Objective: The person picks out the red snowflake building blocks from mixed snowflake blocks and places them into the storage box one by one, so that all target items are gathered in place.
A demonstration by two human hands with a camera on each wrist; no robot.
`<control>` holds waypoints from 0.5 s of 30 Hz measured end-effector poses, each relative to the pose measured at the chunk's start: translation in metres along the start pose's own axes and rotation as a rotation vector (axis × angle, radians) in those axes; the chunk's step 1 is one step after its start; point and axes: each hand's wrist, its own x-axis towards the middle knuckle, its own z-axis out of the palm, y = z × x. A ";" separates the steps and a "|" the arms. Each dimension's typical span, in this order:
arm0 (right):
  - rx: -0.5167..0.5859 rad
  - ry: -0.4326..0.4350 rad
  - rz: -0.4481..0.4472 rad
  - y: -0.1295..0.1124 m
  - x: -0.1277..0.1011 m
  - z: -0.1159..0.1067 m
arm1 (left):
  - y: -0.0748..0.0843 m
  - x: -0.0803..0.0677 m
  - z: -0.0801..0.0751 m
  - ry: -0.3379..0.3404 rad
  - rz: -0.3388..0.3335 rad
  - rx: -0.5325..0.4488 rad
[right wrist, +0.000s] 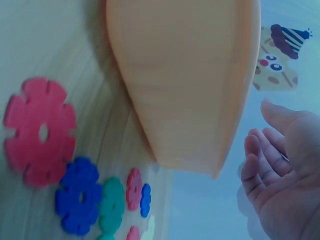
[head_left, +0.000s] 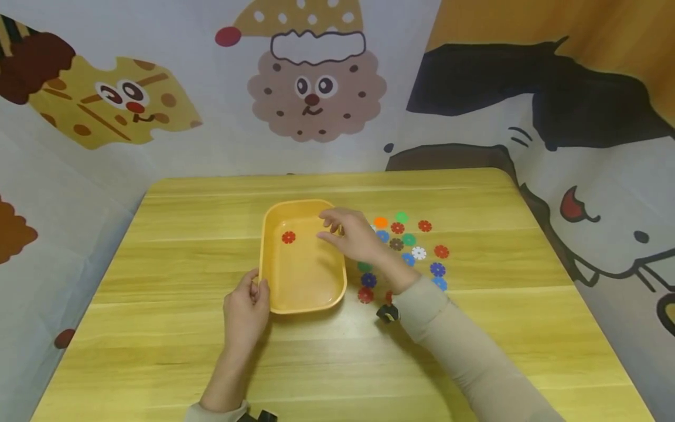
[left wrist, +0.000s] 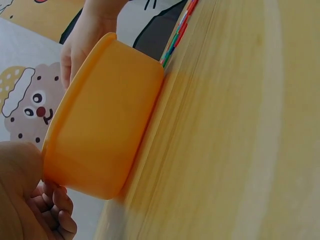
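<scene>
A yellow plastic tray (head_left: 306, 281) stands on the table, with one red snowflake disc (head_left: 288, 237) lying on its floor. My left hand (head_left: 246, 310) grips the tray's near left rim; in the left wrist view its fingers curl against the outer wall (left wrist: 105, 120). Over the right side of the tray hovers my right hand (head_left: 355, 234), fingers loosely bent and thumb apart, holding nothing. Its palm (right wrist: 290, 200) shows bare in the right wrist view. To the right of the tray lie several loose snowflake discs, among them a white one (head_left: 419, 253) and an orange one (head_left: 381, 223). The right forearm hides some of them.
The wood-grain table (head_left: 174, 264) reaches beyond the tray on every side. Behind it hangs a cloth (head_left: 211, 158) printed with cartoon figures. A black wrist strap (head_left: 388, 313) sits at the right cuff, close to a red disc (head_left: 365, 295).
</scene>
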 end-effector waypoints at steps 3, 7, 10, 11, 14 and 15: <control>0.010 0.033 -0.013 0.005 -0.003 -0.003 | -0.001 0.000 0.000 0.004 -0.002 0.003; 0.032 0.048 -0.006 0.013 -0.008 -0.007 | -0.001 0.000 0.001 0.004 -0.004 -0.002; 0.048 0.056 0.011 0.017 -0.011 -0.011 | 0.000 -0.001 0.001 0.002 -0.007 -0.006; 0.052 0.061 0.015 0.018 -0.012 -0.013 | 0.000 -0.001 0.001 0.001 -0.009 -0.007; 0.046 0.077 0.023 0.021 -0.016 -0.017 | 0.001 -0.001 0.001 0.004 -0.008 -0.009; 0.040 0.082 0.025 0.023 -0.017 -0.017 | 0.001 -0.001 0.001 0.004 -0.007 -0.009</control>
